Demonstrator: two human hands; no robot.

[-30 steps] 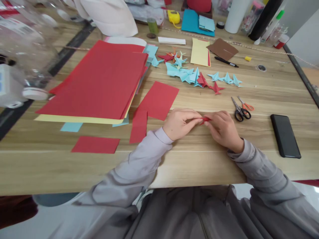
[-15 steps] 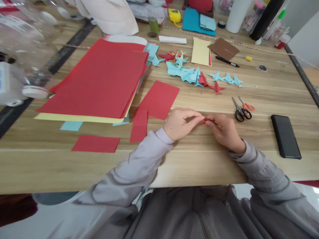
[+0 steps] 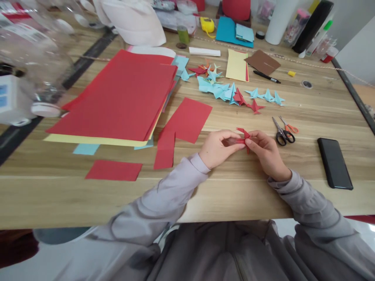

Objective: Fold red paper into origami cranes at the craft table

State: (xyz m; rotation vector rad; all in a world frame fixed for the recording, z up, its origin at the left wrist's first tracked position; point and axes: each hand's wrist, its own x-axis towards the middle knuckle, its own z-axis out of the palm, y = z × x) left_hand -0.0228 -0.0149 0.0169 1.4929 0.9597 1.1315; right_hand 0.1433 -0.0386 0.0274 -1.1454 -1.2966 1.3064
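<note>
Between my two hands is a small folded red origami crane (image 3: 246, 134), with pointed tips showing above and below the fingers. My left hand (image 3: 221, 148) pinches its left side between thumb and fingers. On the other side, my right hand (image 3: 266, 154) grips it the same way, thumb in front; part of the paper is hidden by the fingers. Beyond the hands lies a row of folded cranes, light blue (image 3: 222, 90) and red (image 3: 255, 106). Cut red paper pieces (image 3: 193, 119) rest left of my left hand.
A stack of large red sheets (image 3: 117, 101) covers the left of the table. Black-handled scissors (image 3: 281, 134) and orange-handled scissors (image 3: 290, 125) lie right of my hands, near a phone (image 3: 334, 164). A yellow tape measure (image 3: 207, 25) and clear bottles (image 3: 43, 74) stand farther back.
The red paper has been turned and spread between my fingers, so its points now stick out above and below. Before, only a thin strip showed.
</note>
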